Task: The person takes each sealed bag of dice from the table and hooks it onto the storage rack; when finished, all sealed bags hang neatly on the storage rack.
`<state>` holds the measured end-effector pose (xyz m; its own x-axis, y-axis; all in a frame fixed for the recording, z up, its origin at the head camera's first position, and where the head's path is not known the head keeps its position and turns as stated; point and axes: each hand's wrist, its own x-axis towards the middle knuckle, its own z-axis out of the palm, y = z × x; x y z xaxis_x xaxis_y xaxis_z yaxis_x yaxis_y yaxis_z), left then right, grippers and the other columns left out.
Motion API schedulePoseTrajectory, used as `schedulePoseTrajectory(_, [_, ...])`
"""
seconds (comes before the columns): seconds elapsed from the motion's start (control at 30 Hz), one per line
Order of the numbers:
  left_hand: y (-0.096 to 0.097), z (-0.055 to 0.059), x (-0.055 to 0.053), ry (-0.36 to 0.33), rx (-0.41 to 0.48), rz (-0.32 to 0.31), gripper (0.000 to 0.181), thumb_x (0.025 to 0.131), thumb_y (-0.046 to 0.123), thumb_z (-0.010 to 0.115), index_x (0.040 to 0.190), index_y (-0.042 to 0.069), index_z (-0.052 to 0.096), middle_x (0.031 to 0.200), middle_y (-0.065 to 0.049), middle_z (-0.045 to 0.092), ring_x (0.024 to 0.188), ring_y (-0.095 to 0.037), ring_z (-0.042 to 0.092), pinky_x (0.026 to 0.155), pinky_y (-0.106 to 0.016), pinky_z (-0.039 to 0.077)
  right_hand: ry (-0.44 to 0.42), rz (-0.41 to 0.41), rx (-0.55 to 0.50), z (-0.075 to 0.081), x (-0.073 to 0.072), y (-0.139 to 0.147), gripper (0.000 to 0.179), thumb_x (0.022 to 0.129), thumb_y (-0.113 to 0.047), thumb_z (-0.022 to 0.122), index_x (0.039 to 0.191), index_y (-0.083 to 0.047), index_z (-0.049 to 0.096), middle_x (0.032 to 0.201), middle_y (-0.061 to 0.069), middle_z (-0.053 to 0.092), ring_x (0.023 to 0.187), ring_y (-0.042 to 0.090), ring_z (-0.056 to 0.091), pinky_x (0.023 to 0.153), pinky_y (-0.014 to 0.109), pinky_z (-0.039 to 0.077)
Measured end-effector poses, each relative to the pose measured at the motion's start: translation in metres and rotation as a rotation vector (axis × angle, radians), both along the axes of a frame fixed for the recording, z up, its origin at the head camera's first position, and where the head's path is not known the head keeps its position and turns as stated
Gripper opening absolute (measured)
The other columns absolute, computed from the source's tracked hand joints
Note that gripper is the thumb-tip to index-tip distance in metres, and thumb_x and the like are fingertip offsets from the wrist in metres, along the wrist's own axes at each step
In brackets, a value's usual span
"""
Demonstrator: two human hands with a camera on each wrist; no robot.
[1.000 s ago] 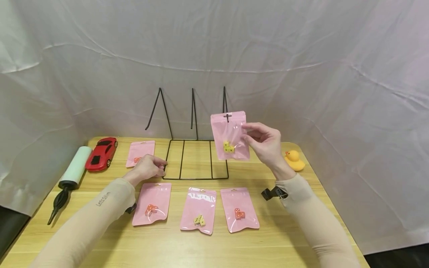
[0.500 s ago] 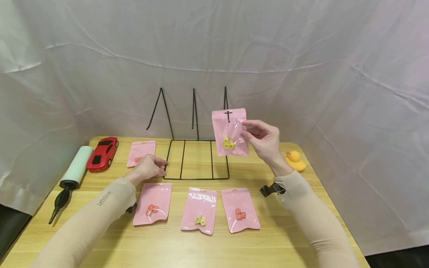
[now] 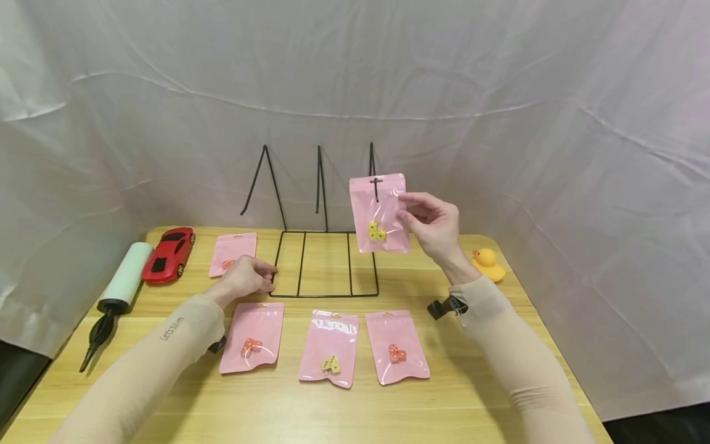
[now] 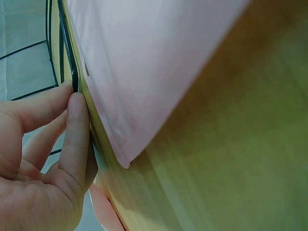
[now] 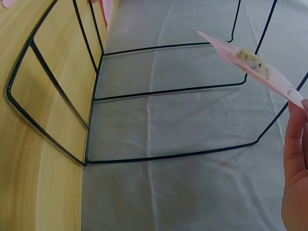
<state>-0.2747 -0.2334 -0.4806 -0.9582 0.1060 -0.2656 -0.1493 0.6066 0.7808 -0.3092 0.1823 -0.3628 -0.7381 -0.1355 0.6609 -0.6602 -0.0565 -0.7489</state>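
My right hand [image 3: 437, 227] pinches the right edge of a pink zip bag [image 3: 363, 213] holding yellow dice [image 3: 377, 232]. The tip of the rack's right hook shows in front of the bag, through its hanging slot. My left hand [image 3: 246, 275] grips the front left part of the base of the black wire display rack [image 3: 322, 296]; in the left wrist view, thumb and fingertip [image 4: 77, 108] meet on the black wire [image 4: 70, 45]. The left hook [image 3: 254, 182] and the middle hook [image 3: 318, 179] carry no bag.
Near the front lie a pink bag [image 3: 261, 320] with red dice, one [image 3: 333, 333] with yellow dice and another [image 3: 388, 330] with red dice. A smaller-looking pink bag [image 3: 233, 246] lies behind my left hand. A red toy car [image 3: 169, 256], a hand pump [image 3: 127, 271] and a rubber duck [image 3: 488, 266] stand at the sides.
My right hand has raised the bag slightly, and more of the hook's tip now shows in front of it. The left hand stays on the rack's base.
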Motion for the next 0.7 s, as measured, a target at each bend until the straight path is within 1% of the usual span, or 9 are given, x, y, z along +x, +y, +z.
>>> schedulePoseTrajectory(0.23, [-0.001, -0.001, -0.002, 0.003, -0.003, 0.005, 0.054, 0.093, 0.002, 0.087, 0.145, -0.002, 0.073, 0.111, -0.011, 0.073, 0.088, -0.015, 0.063, 0.070, -0.023, 0.056, 0.017, -0.036, 0.030, 0.001, -0.008, -0.003, 0.027, 0.091, 0.021, 0.075, 0.118, 0.023, 0.072, 0.094, -0.013, 0.085, 0.083, 0.001, 0.081, 0.075, 0.018, 0.066])
schedulePoseTrajectory(0.33, [0.000, 0.000, -0.001, 0.002, 0.003, 0.005, 0.054, 0.093, 0.001, 0.087, 0.144, -0.002, 0.073, 0.111, -0.011, 0.073, 0.088, -0.015, 0.062, 0.070, -0.023, 0.056, 0.010, -0.051, 0.045, 0.002, -0.012, -0.004, 0.027, 0.092, 0.019, 0.076, 0.119, 0.021, 0.074, 0.096, -0.012, 0.085, 0.083, 0.002, 0.081, 0.076, 0.019, 0.066])
schedulePoseTrajectory(0.4, [0.000, 0.000, -0.001, 0.002, 0.003, 0.003, 0.054, 0.093, 0.001, 0.086, 0.144, -0.003, 0.073, 0.110, -0.011, 0.073, 0.087, -0.015, 0.062, 0.070, -0.023, 0.056, 0.000, -0.062, 0.053, 0.002, -0.015, -0.005, 0.027, 0.093, 0.018, 0.077, 0.120, 0.019, 0.075, 0.098, -0.007, 0.086, 0.084, 0.002, 0.081, 0.078, 0.020, 0.067])
schedulePoseTrajectory(0.53, [0.000, -0.001, -0.001, 0.006, 0.002, 0.002, 0.053, 0.093, 0.001, 0.086, 0.145, -0.003, 0.073, 0.110, -0.010, 0.072, 0.087, -0.014, 0.062, 0.070, -0.023, 0.056, -0.026, -0.076, 0.048, 0.004, -0.019, -0.007, 0.026, 0.094, 0.017, 0.076, 0.120, 0.018, 0.075, 0.103, 0.016, 0.087, 0.084, 0.004, 0.082, 0.079, 0.021, 0.067])
schedulePoseTrajectory(0.6, [0.000, 0.000, -0.001, 0.005, 0.001, 0.001, 0.054, 0.093, 0.001, 0.086, 0.145, -0.003, 0.073, 0.108, -0.009, 0.072, 0.086, -0.014, 0.061, 0.069, -0.023, 0.055, -0.036, -0.084, 0.044, 0.006, -0.021, -0.008, 0.027, 0.093, 0.017, 0.076, 0.120, 0.018, 0.075, 0.104, 0.023, 0.085, 0.083, 0.004, 0.082, 0.079, 0.022, 0.067])
schedulePoseTrajectory(0.63, [0.000, 0.000, 0.000, 0.005, 0.001, 0.003, 0.054, 0.093, 0.001, 0.086, 0.145, -0.003, 0.073, 0.108, -0.009, 0.072, 0.086, -0.014, 0.061, 0.069, -0.023, 0.055, -0.041, -0.087, 0.041, 0.006, -0.022, -0.008, 0.027, 0.093, 0.017, 0.076, 0.120, 0.017, 0.076, 0.103, 0.023, 0.085, 0.083, 0.004, 0.082, 0.079, 0.022, 0.067])
schedulePoseTrajectory(0.7, [0.000, -0.001, 0.000, 0.002, 0.000, 0.005, 0.054, 0.093, 0.002, 0.087, 0.145, -0.002, 0.073, 0.108, -0.009, 0.072, 0.086, -0.014, 0.061, 0.069, -0.023, 0.055, -0.050, -0.093, 0.041, 0.007, -0.025, -0.010, 0.028, 0.093, 0.017, 0.076, 0.121, 0.016, 0.076, 0.100, 0.017, 0.086, 0.081, 0.004, 0.082, 0.079, 0.022, 0.067])
